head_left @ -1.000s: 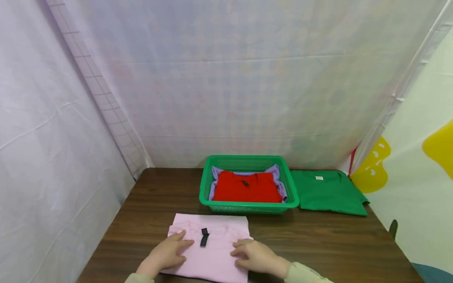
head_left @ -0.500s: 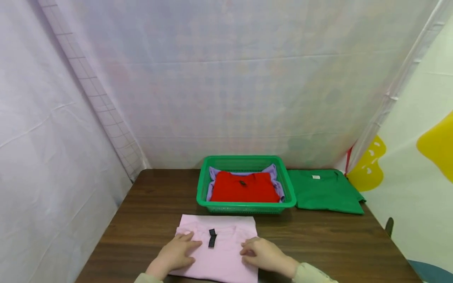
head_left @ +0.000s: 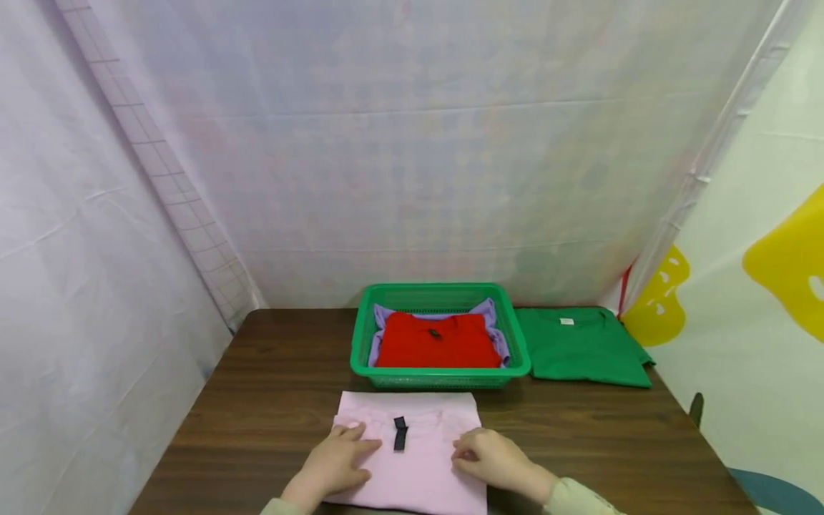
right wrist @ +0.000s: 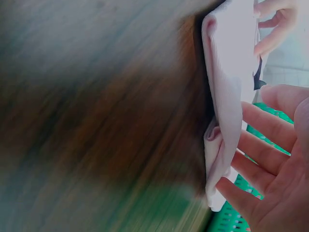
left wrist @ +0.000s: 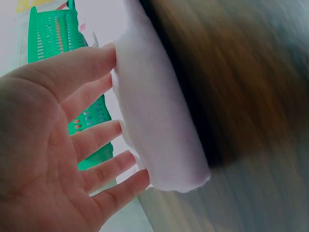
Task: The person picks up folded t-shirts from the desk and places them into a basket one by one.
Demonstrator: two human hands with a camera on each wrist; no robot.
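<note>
A folded pink T-shirt (head_left: 412, 479) with a black neck label (head_left: 400, 435) lies on the table near its front edge. My left hand (head_left: 337, 459) rests on the shirt's left side with fingers spread. In the left wrist view those fingers (left wrist: 99, 140) touch the rolled, folded edge of the pink cloth (left wrist: 154, 116). On the shirt's right side my right hand (head_left: 494, 456) touches the fabric, its fingers bent a little. The right wrist view shows its fingertips (right wrist: 246, 137) against the layered fold (right wrist: 224, 92), with the thumb apart.
Behind the shirt stands a green plastic basket (head_left: 440, 373) holding a folded red shirt (head_left: 440, 347) on a purple garment (head_left: 484, 312). A folded green shirt (head_left: 582, 350) lies right of the basket on the dark wooden table (head_left: 251, 400). White curtains (head_left: 386, 179) enclose the back and sides.
The pink shirt and both hands have shifted to the right relative to the basket. My right fingers have drawn closer together. The head view has turned slightly right.
</note>
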